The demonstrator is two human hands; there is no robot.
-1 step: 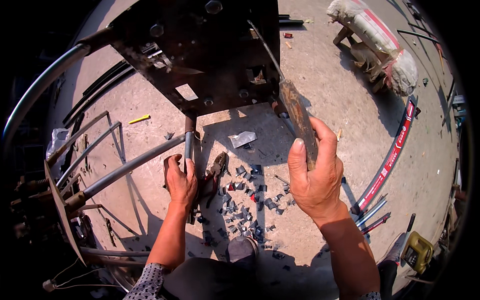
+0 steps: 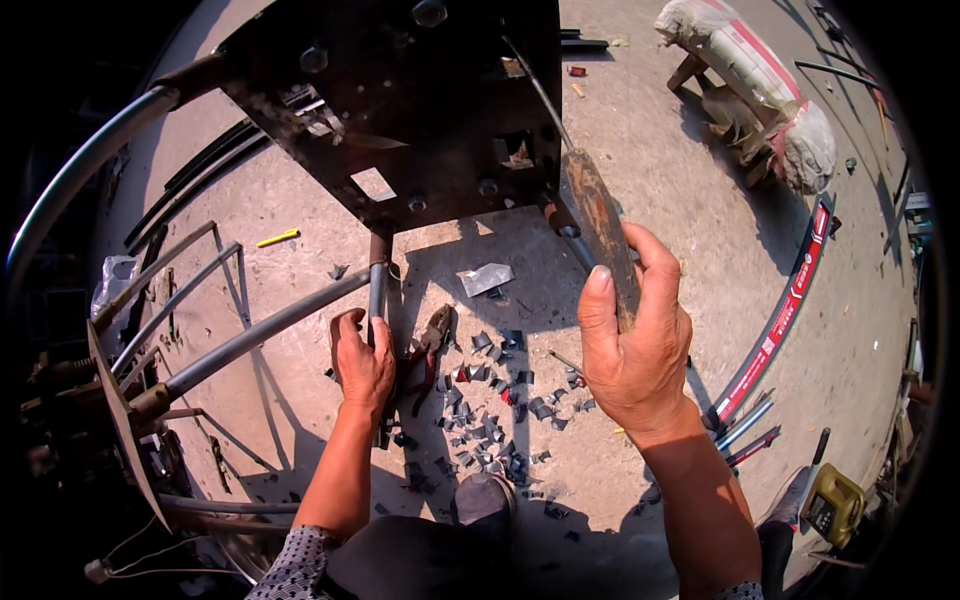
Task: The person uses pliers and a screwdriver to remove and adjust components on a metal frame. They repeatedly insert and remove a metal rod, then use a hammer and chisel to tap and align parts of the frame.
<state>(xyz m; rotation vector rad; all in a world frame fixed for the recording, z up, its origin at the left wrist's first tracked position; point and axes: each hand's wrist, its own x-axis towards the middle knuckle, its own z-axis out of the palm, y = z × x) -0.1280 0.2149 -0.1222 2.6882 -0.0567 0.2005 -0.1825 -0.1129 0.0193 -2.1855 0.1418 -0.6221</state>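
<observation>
My right hand (image 2: 645,350) is closed, thumb and fingers pinching the lower end of a tool with a worn wooden handle (image 2: 600,220). Its thin metal shaft (image 2: 537,88) slants up in front of a dark metal plate (image 2: 430,150) with bolts and square holes. Whether the tip touches the plate, I cannot tell. My left hand (image 2: 362,365) is closed round an upright metal tube (image 2: 378,285) below the plate, thumb along it; part of the grip is hidden. Just right of that hand, red-handled pliers (image 2: 430,350) lean in shadow near the tube.
Several cut grey and black scraps (image 2: 490,430) litter the floor between my arms. A yellow pen (image 2: 278,239) lies at left, near bent metal tubes (image 2: 270,330). On the right are a curved red-and-black strip (image 2: 770,330), a padded stool (image 2: 745,70) and a yellowish container (image 2: 835,505).
My right hand and the wooden-handled tool have shifted slightly up and to the right. My left hand stays in place on the tube.
</observation>
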